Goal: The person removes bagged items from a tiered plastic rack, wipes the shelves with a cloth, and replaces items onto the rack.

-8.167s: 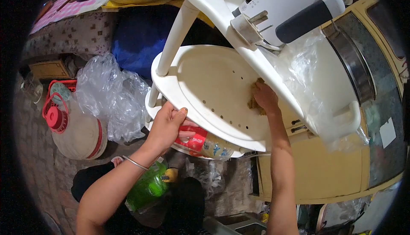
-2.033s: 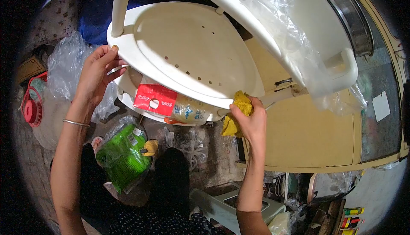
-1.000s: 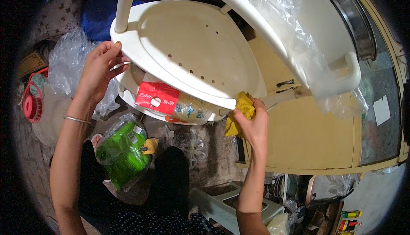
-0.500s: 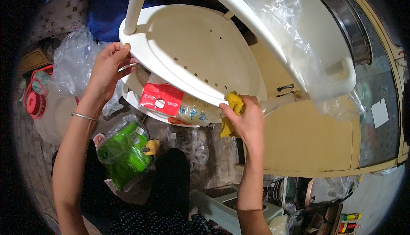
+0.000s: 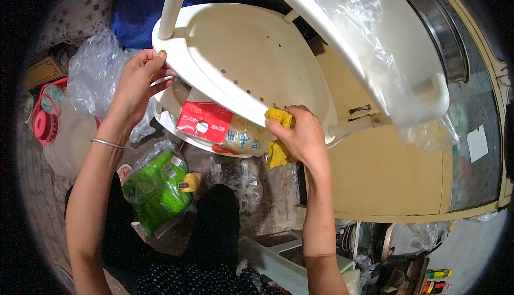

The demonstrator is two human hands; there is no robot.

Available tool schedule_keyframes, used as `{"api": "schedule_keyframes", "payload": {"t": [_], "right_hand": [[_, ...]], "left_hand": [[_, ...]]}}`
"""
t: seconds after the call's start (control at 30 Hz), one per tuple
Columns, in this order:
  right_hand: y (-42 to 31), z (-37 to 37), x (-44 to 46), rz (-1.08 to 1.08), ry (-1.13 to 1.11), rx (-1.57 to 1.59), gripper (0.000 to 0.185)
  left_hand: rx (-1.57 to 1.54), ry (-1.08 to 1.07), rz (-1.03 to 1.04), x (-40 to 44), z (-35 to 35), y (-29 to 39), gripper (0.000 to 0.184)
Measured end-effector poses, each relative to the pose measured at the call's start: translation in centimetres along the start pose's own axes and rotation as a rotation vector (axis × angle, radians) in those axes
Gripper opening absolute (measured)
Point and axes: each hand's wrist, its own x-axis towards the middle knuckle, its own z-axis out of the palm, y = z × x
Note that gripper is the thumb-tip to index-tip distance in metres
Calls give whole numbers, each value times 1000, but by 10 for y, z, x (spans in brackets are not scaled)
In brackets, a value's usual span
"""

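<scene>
Leftmost, a jug (image 5: 69, 153) with a red cap stands beside a clear bag (image 5: 93, 72). Next, the left hand (image 5: 138, 83) pinches the near rim of the white tray (image 5: 241, 43), thumb on top and fingers beneath. Below it, a green pack (image 5: 160, 188) lies in clear plastic. Under the tray, a red-fronted packet (image 5: 206, 123) rests on the lower tray (image 5: 187, 144). Farther right, the right hand (image 5: 302, 134) pinches the yellow cloth (image 5: 279, 153) at the tray's near rim, with part above the edge and part hanging below. Plastic (image 5: 369, 38) drapes over the rack beyond, and the cupboard (image 5: 385, 172) is at right.
</scene>
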Motion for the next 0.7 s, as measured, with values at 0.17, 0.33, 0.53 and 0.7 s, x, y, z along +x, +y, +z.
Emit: {"api": "schedule_keyframes", "payload": {"t": [0.17, 0.33, 0.53, 0.7], "right_hand": [[1, 2, 2, 41, -33, 28, 42], [5, 4, 2, 14, -15, 46, 42], [4, 3, 3, 41, -34, 52, 44], [6, 4, 3, 21, -21, 65, 44]], "left_hand": [[17, 3, -12, 1, -1, 1, 16], [17, 1, -11, 0, 0, 1, 16], [17, -7, -12, 2, -1, 1, 16], [17, 3, -17, 0, 0, 3, 17]]}}
